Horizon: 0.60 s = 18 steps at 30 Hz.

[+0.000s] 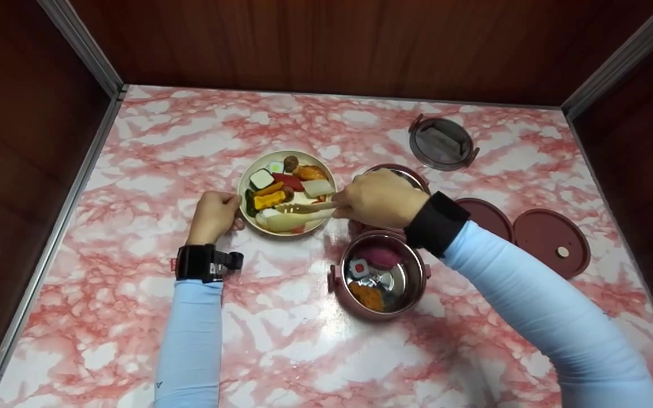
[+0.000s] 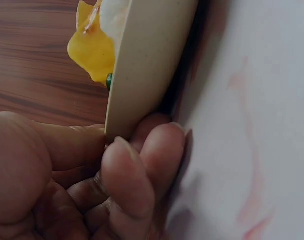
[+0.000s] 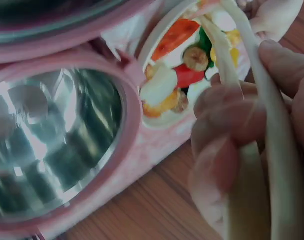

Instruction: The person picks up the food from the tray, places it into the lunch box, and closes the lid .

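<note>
My left hand (image 1: 214,216) pinches the left rim of a cream plate (image 2: 147,60), thumb above and fingertips beneath, at the left of the head view. On the plate lie several toy-like food pieces, among them a sushi roll (image 1: 261,179), a red piece (image 1: 288,181) and a yellow piece (image 1: 270,200). My right hand (image 1: 386,198) grips pale tongs (image 3: 279,150), whose tips reach over the plate's lower part, near a white piece; whether they touch food I cannot tell. Nearer me stands a pink steel-lined pot (image 1: 403,283) holding a sushi roll (image 1: 359,268), an orange-brown piece (image 1: 366,296) and a purple-pink piece (image 1: 382,256).
A second pink pot (image 3: 52,130) stands partly hidden under my right hand. Behind it lies a dark lid (image 1: 442,143) with a handle. Two dark red round lids, one of them with a pale knob (image 1: 551,242), lie at the right. Wooden panels (image 1: 326,51) border the marbled table.
</note>
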Motion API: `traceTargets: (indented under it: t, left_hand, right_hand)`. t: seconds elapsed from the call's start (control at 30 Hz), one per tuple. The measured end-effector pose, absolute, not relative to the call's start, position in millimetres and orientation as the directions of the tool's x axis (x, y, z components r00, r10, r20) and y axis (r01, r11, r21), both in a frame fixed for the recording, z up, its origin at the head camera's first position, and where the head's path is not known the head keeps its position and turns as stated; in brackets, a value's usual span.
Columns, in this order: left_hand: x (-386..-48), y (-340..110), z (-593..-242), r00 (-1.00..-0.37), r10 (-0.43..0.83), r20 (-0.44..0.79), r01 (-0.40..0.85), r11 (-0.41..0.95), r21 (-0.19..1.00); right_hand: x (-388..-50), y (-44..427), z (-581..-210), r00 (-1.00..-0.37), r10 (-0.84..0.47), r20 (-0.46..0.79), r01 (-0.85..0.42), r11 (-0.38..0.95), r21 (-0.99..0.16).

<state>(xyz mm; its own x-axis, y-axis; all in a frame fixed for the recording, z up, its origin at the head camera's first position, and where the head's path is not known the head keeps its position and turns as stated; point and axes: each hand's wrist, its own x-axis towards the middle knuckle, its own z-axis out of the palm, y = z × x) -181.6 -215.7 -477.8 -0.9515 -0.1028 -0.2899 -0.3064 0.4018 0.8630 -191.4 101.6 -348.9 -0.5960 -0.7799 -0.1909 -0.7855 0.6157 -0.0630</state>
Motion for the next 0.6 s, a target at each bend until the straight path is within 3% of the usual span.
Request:
traceTargets:
  t: [0.13,0.3,0.6]
  left_hand:
    - [-181.1,-216.7,-477.7,-0.950,-0.103,-0.294,-0.310,0.399,0.863]
    - [-181.9,-215.8,-478.4,-0.951,-0.110,-0.288,-0.307,0.401,0.863]
    - [-180.3,-214.8,-477.5,-0.957,-0.096,-0.275,-0.290,0.398,0.870]
  right_hand:
    - [-191.2,108.6,-341.0,-0.564,-0.809,-0.165,-0.820,0.572,0.002]
    - [-193.8,119.0,-334.4,-0.529,-0.831,-0.175,-0.840,0.541,-0.030]
    - [-195.6,132.2,-322.3,-0.611,-0.768,-0.193,-0.782,0.624,-0.008]
